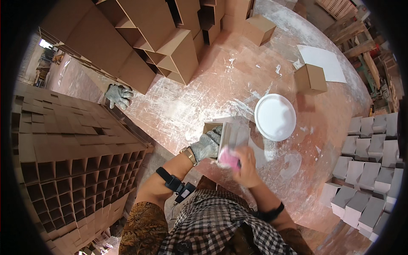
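My left hand (206, 146), in a grey knitted glove, reaches into the open end of a small cardboard box (236, 135) and holds it over the table. Some of its fingers are hidden inside. The box's upward face looks greyish white and wet. Bare and blurred, my right hand (246, 166) grips a pink sponge-like pad (229, 157) at the box's near edge. A dark bit shows by its fingers; whether it is a handle, I cannot tell. Just right of the box stands a round white tub (275, 117) with white in it.
A spare grey glove (118, 96) lies at the table's left edge. Brown boxes (174, 55) are stacked at the far left, with two loose boxes (311, 79) farther right. Grey-white coated boxes (363, 174) stand in rows at right. A tall stack of open brown boxes (80, 170) rises at left.
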Available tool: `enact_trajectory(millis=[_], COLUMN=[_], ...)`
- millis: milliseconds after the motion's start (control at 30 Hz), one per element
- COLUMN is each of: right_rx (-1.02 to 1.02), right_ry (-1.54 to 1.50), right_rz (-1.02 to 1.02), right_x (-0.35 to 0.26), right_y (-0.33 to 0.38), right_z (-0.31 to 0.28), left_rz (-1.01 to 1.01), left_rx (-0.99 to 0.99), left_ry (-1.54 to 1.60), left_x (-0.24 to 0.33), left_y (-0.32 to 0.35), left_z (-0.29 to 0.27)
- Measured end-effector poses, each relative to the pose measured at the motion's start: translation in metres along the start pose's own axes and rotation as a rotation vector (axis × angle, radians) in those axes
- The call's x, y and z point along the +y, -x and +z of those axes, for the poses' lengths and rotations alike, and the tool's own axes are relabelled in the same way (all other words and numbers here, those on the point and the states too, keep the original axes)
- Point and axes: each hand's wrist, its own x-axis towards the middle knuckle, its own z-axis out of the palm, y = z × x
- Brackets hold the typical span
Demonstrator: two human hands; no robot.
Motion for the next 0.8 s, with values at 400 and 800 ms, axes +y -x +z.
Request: enact_trajectory(millis=[400, 800], right_rx=[0.188, 0.205], right_ry=[0.008, 0.153], right_rz=[0.135, 0.191], right_x=[0.045, 0.051], right_y=[-0.016, -0.012], right_z=[-0.009, -0.011], left_rz=[0.007, 0.000], left_rx=[-0.097, -0.126], left_ry=[-0.477, -0.225], left_x=[0.044, 0.009], left_y=[-0.002, -0.004], left_z=[-0.010, -0.010])
